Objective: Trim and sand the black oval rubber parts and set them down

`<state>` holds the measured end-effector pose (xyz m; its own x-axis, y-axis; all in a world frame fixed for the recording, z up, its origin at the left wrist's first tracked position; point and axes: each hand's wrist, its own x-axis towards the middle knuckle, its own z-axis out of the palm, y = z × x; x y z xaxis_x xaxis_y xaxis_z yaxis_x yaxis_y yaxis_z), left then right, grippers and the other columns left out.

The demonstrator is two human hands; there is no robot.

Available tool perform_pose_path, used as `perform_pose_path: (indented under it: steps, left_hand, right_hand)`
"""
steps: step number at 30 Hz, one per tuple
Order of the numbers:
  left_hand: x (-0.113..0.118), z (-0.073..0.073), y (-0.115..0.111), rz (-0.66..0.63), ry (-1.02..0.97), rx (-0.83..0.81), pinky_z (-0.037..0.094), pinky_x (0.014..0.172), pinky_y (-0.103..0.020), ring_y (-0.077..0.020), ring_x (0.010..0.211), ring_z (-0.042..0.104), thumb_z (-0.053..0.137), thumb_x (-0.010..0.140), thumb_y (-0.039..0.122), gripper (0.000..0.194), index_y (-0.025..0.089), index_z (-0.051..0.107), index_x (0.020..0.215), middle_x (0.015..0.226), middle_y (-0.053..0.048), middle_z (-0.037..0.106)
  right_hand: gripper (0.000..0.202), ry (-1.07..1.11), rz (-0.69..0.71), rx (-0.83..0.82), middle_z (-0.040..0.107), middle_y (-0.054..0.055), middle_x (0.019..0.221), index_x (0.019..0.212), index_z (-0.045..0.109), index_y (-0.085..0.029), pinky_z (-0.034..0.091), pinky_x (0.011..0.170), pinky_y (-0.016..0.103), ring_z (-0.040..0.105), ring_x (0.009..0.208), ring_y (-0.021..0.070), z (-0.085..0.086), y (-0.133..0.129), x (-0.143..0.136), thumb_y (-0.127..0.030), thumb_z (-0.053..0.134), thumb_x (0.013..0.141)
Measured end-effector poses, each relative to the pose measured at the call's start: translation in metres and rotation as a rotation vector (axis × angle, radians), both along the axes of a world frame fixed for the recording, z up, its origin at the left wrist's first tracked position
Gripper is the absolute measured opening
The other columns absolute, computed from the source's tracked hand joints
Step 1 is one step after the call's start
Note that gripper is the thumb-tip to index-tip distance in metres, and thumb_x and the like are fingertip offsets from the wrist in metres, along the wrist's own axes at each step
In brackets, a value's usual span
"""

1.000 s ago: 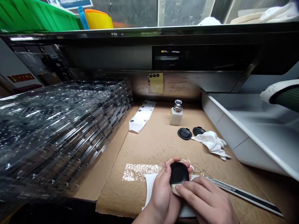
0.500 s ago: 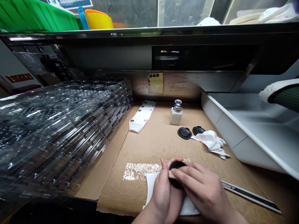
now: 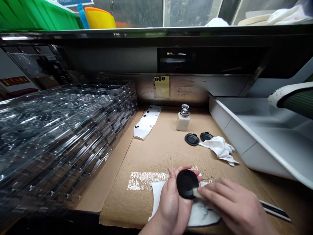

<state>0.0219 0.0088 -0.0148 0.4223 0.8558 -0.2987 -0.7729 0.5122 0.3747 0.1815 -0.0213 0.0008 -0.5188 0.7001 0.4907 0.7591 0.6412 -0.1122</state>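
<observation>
The worktop is being covered by a brown corrugated cardboard sheet (image 3: 166, 147), backed by a silver metal panel (image 3: 195, 87) behind the square white bottle with a silver top (image 3: 183, 122). Left of that bottle, round black marks, too small to be read, are being shown on a white paper strip (image 3: 148, 120). Nearer than the bottle, a flat, round black disc (image 3: 186, 182) is being cradled by the left hand (image 3: 172, 205), face upward; its long axis cannot be told. Against its edge away from the bottle, a small beige pad (image 3: 197, 193) is being pinched by the right hand (image 3: 234, 204).
</observation>
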Motion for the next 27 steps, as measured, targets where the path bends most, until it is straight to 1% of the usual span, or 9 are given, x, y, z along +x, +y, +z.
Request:
perform_pose_path:
  steps: [3,7,9,13,17,19,22,25,27]
  left_hand:
    - [0.000,0.001,0.000,0.017,-0.011,-0.004,0.037,0.089,-0.037,-0.0210,0.088,0.059,0.036,0.084,0.049,0.045,0.012,0.057,0.099,0.095,-0.014,0.065]
    - [0.001,0.000,0.000,0.000,-0.056,0.007,0.035,0.091,-0.039,-0.0231,0.095,0.058,0.033,0.085,0.051,0.047,0.013,0.058,0.100,0.097,-0.014,0.065]
    - [0.002,-0.002,0.000,-0.005,-0.072,0.020,0.034,0.093,-0.039,-0.0230,0.097,0.057,0.032,0.086,0.050,0.048,0.013,0.060,0.099,0.095,-0.013,0.065]
    - [0.002,-0.003,0.001,0.015,-0.062,0.058,0.033,0.095,-0.034,-0.0208,0.101,0.055,0.032,0.088,0.043,0.044,0.013,0.064,0.091,0.093,-0.010,0.066]
    - [0.003,0.000,0.000,0.021,-0.065,0.050,0.033,0.096,-0.033,-0.0208,0.104,0.053,0.032,0.089,0.038,0.043,0.011,0.065,0.095,0.096,-0.011,0.065]
    - [0.003,0.000,-0.001,0.021,-0.078,0.049,0.034,0.095,-0.035,-0.0217,0.103,0.053,0.032,0.089,0.041,0.045,0.011,0.064,0.098,0.097,-0.011,0.065]
    - [0.001,-0.002,-0.001,0.013,-0.098,0.053,0.036,0.093,-0.039,-0.0229,0.099,0.055,0.031,0.087,0.046,0.047,0.013,0.062,0.098,0.098,-0.011,0.064]
    - [0.000,-0.004,0.000,0.009,-0.100,0.016,0.036,0.092,-0.041,-0.0223,0.094,0.057,0.031,0.086,0.051,0.048,0.014,0.061,0.097,0.098,-0.010,0.064]
    - [-0.001,-0.005,0.001,0.009,-0.117,0.008,0.035,0.093,-0.041,-0.0222,0.094,0.056,0.031,0.085,0.052,0.049,0.015,0.060,0.097,0.097,-0.010,0.064]
  right_hand:
    - [0.031,0.133,-0.109,0.052,0.064,0.006,0.092,0.113,0.055,-0.020,0.048,0.066,0.023,0.058,0.078,0.0131,-0.001,0.003,0.006,-0.013,0.045,0.085]
    - [0.039,0.211,-0.070,0.084,0.063,0.007,0.095,0.121,0.050,-0.018,0.049,0.072,0.025,0.059,0.085,0.0149,-0.008,0.006,-0.015,-0.011,0.050,0.082]
    - [0.037,0.206,-0.083,0.120,0.063,0.007,0.093,0.119,0.051,-0.017,0.049,0.074,0.025,0.059,0.085,0.0155,-0.013,0.008,-0.029,-0.011,0.050,0.082]
    - [0.033,0.228,-0.174,0.233,0.064,0.007,0.090,0.114,0.055,-0.015,0.048,0.076,0.026,0.060,0.083,0.0155,-0.021,0.017,-0.050,-0.010,0.051,0.082]
    - [0.023,0.374,-0.241,0.192,0.064,0.004,0.079,0.103,0.060,-0.016,0.048,0.071,0.023,0.061,0.074,0.0132,-0.011,0.029,-0.063,-0.012,0.052,0.082]
    - [0.020,0.444,-0.266,0.158,0.065,0.003,0.083,0.100,0.060,-0.018,0.049,0.073,0.022,0.061,0.077,0.0123,-0.001,0.031,-0.062,-0.015,0.053,0.082]
    - [0.021,0.543,-0.356,0.204,0.065,0.001,0.092,0.101,0.059,-0.021,0.048,0.078,0.021,0.062,0.083,0.0121,0.008,0.026,-0.050,-0.019,0.056,0.080]
    - [0.021,0.460,-0.400,0.248,0.066,0.000,0.090,0.100,0.059,-0.022,0.049,0.074,0.019,0.063,0.078,0.0114,0.006,0.014,-0.036,-0.022,0.058,0.080]
    - [0.023,0.373,-0.326,0.217,0.066,0.000,0.090,0.103,0.058,-0.020,0.049,0.073,0.019,0.063,0.078,0.0114,-0.001,0.008,-0.032,-0.020,0.056,0.080]
